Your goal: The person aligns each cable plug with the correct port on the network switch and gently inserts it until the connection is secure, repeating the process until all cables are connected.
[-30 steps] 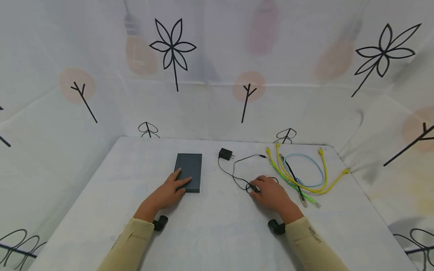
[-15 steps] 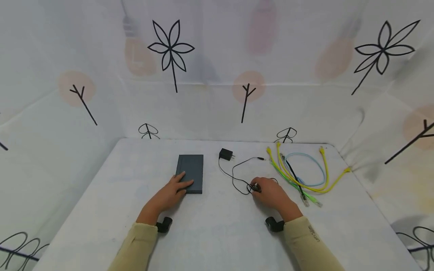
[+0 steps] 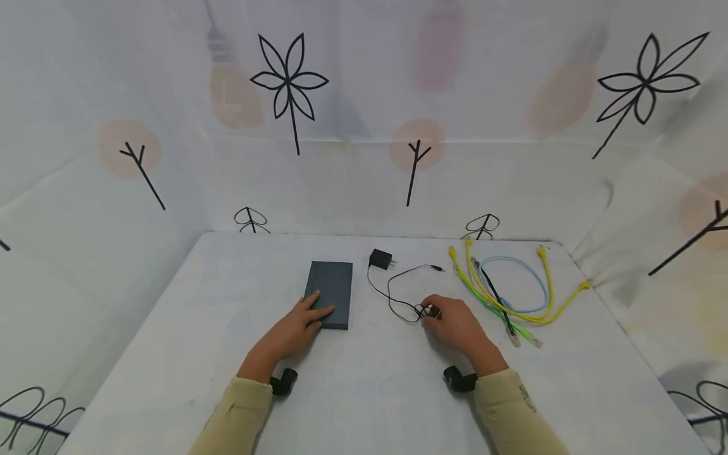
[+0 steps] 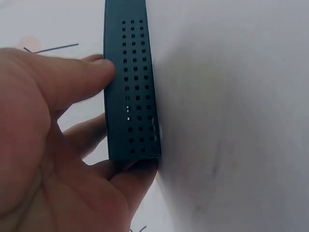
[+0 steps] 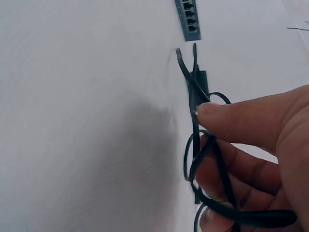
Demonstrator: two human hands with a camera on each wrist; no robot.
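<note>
A dark grey network switch (image 3: 334, 283) lies flat on the white table. My left hand (image 3: 292, 330) rests on its left near part with fingers spread over the top. In the left wrist view, the thumb touches the top edge of the vented side (image 4: 135, 96) and another finger touches the end. The switch's row of ports (image 5: 190, 17) shows in the right wrist view. My right hand (image 3: 455, 319) pinches a gathered bundle of thin black power cable (image 5: 193, 164) between thumb and fingers. The cable leads to a black power adapter (image 3: 380, 259) behind, and its plug (image 3: 436, 268) lies loose.
At the right of the table (image 3: 364, 398) lie yellow network cables (image 3: 547, 278), a light blue cable (image 3: 526, 268), a green cable (image 3: 526, 335) and a short black cable (image 3: 508, 322). A printed white cloth backdrop (image 3: 352, 183) encloses the table's back and sides.
The switch has slid to the right under my left hand, nearer the adapter. My right hand has drawn its fingers together on the cable bundle; the adapter has barely moved.
</note>
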